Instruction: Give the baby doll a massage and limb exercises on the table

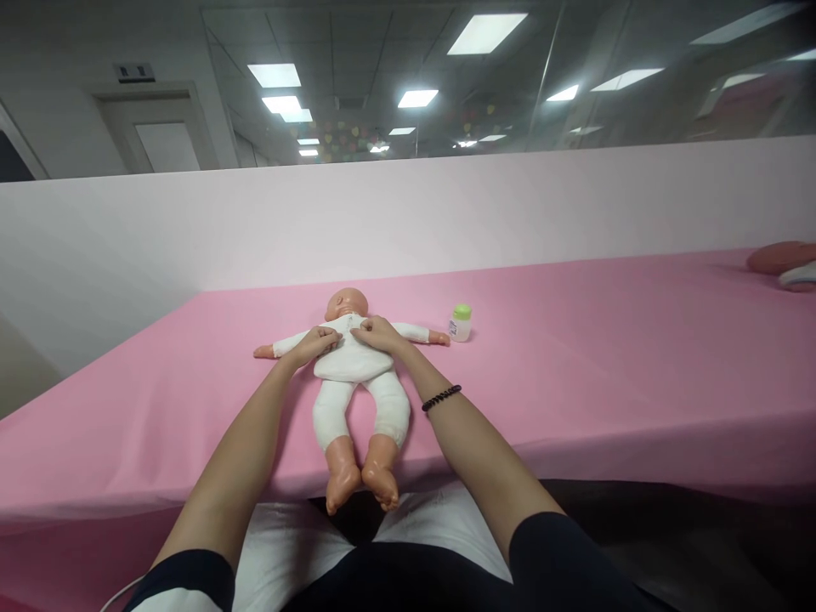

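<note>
The doll (354, 364) lies on the pink worktop (605, 357), its head toward the back edge and its feet poking over the front edge. Its chest is right under the fingers of both hands. The left hand (320, 343) touches one side of the white top, with fingers curled in. The right hand (381, 333) is bent over the other side, near the neck. I can't tell if the fingers pinch any cloth; the tips are too small to see well. The hands hide some of the chest.
</note>
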